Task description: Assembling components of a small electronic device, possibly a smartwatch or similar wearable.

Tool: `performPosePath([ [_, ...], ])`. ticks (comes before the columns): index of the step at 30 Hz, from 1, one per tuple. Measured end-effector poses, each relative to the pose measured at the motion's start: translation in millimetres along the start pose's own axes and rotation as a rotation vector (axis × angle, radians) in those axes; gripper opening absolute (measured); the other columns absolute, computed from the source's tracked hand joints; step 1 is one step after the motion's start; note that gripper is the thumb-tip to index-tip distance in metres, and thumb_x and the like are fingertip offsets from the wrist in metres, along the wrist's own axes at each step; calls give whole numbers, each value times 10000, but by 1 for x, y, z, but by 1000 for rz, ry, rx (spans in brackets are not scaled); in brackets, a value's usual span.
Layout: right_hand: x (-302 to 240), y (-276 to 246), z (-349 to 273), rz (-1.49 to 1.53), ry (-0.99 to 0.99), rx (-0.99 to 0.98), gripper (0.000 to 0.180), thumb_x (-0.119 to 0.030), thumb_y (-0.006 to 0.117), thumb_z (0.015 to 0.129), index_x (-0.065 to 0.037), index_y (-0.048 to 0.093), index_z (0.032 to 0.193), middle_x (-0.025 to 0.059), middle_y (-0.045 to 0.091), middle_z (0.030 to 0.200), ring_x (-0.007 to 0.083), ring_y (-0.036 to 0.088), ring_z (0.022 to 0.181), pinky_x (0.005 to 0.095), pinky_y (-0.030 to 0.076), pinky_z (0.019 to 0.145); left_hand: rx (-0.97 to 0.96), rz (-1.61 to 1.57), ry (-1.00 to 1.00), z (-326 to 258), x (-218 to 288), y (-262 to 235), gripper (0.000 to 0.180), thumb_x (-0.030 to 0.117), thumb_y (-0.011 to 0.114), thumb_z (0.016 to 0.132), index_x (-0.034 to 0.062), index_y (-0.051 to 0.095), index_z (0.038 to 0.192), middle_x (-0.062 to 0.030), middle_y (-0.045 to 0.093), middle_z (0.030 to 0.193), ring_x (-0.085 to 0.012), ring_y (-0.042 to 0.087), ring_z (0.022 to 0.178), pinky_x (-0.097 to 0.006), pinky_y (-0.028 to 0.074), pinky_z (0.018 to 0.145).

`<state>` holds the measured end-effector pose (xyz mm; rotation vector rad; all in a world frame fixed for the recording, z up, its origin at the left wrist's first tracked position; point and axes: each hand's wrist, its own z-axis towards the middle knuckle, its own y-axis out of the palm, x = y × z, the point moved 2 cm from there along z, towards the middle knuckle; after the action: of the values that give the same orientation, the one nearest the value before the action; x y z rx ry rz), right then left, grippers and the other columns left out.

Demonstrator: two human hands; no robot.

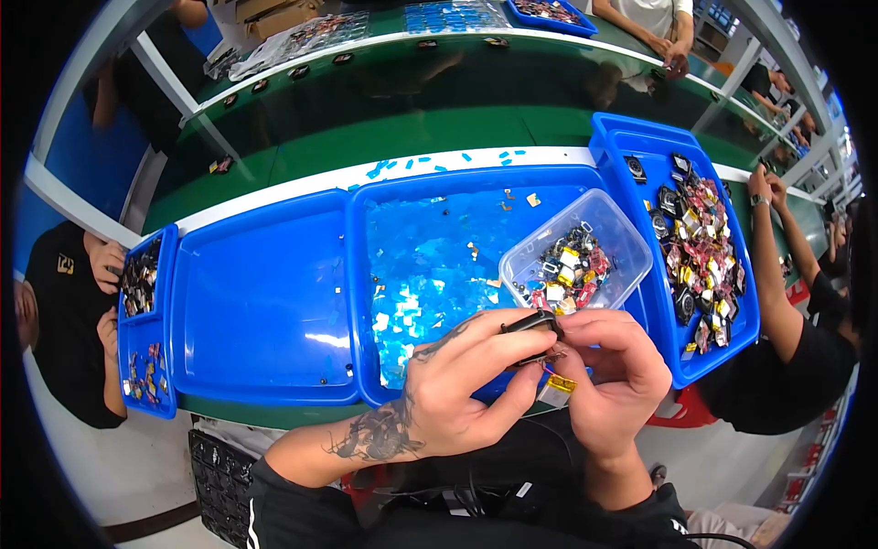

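My left hand [457, 384] grips a small black plastic device casing [530, 322] between thumb and fingers, above the near edge of the blue tray. Close against it, my right hand [617, 375] is closed, thumb and fingertips pinching at the casing's right end. A small silver battery with yellow tape [557, 390] hangs below the casing, between my thumbs. The exact part under my right fingertips is hidden. Just beyond my hands, a clear plastic tub [631, 261] holds black, red and yellow-taped parts. It rests in the blue tray [366, 274], among many small light-blue film pieces.
A tilted blue bin [604, 137] heaped with batteries and circuit parts stands right. Another blue tray [261, 389] lies left, beside a smaller parts bin [169, 320]. Blue scraps lie on the white ledge [302, 194] before the green conveyor [311, 146]. Co-workers sit on both sides.
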<state>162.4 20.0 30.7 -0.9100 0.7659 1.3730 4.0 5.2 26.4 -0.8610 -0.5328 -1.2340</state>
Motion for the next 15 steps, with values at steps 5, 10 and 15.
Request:
performPosePath([
  [5, -2, 1, 4, -2, 20, -27, 253, 162, 685, 717, 54, 657, 944, 156, 651, 979, 198, 673, 904, 268, 604, 732, 26, -4, -2, 1, 1, -1, 245, 8, 696, 764, 12, 652, 1005, -189, 650, 1054, -301, 687, 895, -336, 567, 736],
  [10, -3, 3, 5, 28, 29, 13, 250, 158, 687, 719, 47, 662, 941, 151, 653, 973, 187, 673, 881, 264, 600, 715, 30, 29, -7, 1, 2, -2, 240, 16, 699, 764, 17, 653, 1000, -189, 649, 1061, -304, 687, 899, -341, 569, 737],
  [15, -1, 2, 7, -105, -93, -6, 253, 157, 692, 701, 32, 663, 919, 144, 660, 944, 174, 674, 832, 247, 585, 661, 23, 39, -7, 0, 1, -1, 250, 25, 697, 767, 28, 657, 1014, -180, 645, 1077, -299, 685, 908, -343, 571, 741],
])
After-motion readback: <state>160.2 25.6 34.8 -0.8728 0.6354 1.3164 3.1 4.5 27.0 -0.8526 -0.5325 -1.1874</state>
